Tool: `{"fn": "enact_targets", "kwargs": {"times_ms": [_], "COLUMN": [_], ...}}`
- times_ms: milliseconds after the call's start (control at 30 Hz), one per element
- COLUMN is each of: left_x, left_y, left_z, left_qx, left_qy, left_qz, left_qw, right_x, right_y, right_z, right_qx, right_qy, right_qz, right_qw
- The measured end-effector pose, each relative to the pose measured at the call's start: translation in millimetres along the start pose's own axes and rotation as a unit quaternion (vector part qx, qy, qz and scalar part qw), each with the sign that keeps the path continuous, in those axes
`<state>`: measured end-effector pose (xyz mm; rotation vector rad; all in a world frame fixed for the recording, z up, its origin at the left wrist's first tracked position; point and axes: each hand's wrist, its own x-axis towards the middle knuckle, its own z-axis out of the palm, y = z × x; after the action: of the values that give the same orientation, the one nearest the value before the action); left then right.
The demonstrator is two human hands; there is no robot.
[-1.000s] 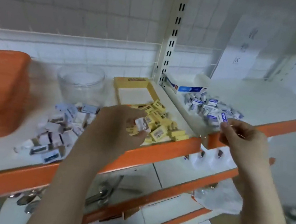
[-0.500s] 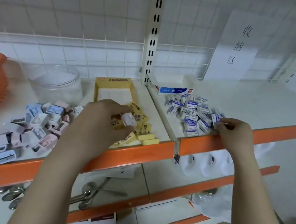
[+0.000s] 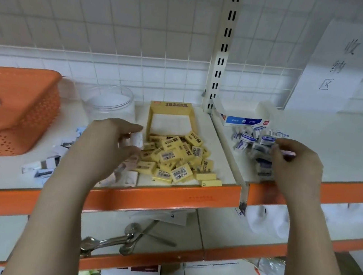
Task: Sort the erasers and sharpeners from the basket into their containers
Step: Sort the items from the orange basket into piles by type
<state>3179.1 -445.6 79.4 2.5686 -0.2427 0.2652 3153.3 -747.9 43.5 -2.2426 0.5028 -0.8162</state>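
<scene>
My left hand holds a small white sharpener between thumb and fingers, above the loose pile of pastel sharpeners on the shelf. Just right of it lies a heap of yellow erasers spilling from an open yellow box. My right hand pinches a small pinkish item at the edge of the pile of blue-and-white erasers, which lies in front of a blue-and-white box. The orange basket at the left still holds several pieces.
A clear round plastic tub stands behind my left hand. A white upright post and a divider split the two shelf bays. A paper sign hangs on the wire grid. Metal spoons lie on the lower shelf.
The view has swung left and down, bringing the basket into sight. My left hand moved from over the yellow erasers toward the sharpener pile. My right hand stayed at the blue eraser pile.
</scene>
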Motion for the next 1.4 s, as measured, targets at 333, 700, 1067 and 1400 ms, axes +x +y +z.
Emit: {"fn": "enact_targets", "kwargs": {"times_ms": [333, 700, 1067, 1400], "left_x": [-32.5, -6.7, 24.9, 27.8], "left_y": [-56.1, -103.5, -162.9, -277.5], "left_z": [-37.3, -41.8, -103.0, -192.3], "left_qx": [0.048, 0.047, 0.046, 0.036], "left_qy": [0.071, 0.095, -0.021, 0.05], "left_qz": [-0.089, -0.07, 0.167, 0.046], "left_qw": [0.992, 0.992, 0.985, 0.997], "right_x": [-40.0, -74.7, -119.0, -137.4], "right_y": [-85.8, -144.1, -215.1, -331.4], "right_z": [65.8, 110.3, 171.6, 219.5], "right_qx": [0.088, 0.052, 0.101, 0.077], "right_qy": [-0.209, -0.219, -0.047, -0.145], "right_qz": [-0.112, -0.13, -0.032, -0.126], "right_qw": [0.968, 0.966, 0.993, 0.978]}}
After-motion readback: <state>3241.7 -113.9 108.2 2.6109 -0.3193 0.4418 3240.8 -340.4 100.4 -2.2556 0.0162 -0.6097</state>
